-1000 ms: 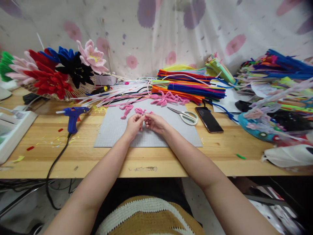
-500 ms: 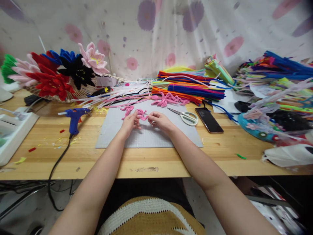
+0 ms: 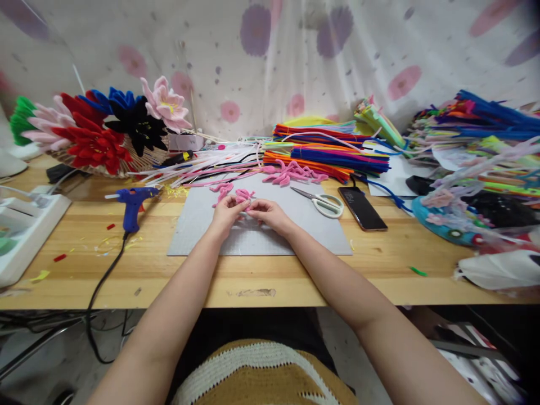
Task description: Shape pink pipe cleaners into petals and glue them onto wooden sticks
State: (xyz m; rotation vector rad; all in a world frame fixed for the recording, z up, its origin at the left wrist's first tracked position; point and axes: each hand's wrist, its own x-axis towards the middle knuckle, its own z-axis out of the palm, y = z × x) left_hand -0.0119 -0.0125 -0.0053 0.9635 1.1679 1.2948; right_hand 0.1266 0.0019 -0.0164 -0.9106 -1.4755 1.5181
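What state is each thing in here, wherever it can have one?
Left hand: pinching a pink fuzzy piece.
Right hand: fingertips closed at the same piece.
Pink fuzzy piece: curled, partly hidden by the hands.
Gray mat: lying flat.
Scissors: on the mat, blades apparently closed.
Phone: face up, screen mostly dark.
Glue gun: on its side, glue stick protruding.

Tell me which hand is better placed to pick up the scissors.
Likely the right hand: the scissors lie on its own side; the left hand is farther away. Both are at the pink piece, though.

grips point(image 3: 228, 215): 2 | scissors point(image 3: 314, 197): 1 | phone point(image 3: 361, 208): 1 | glue gun point(image 3: 132, 210): 1
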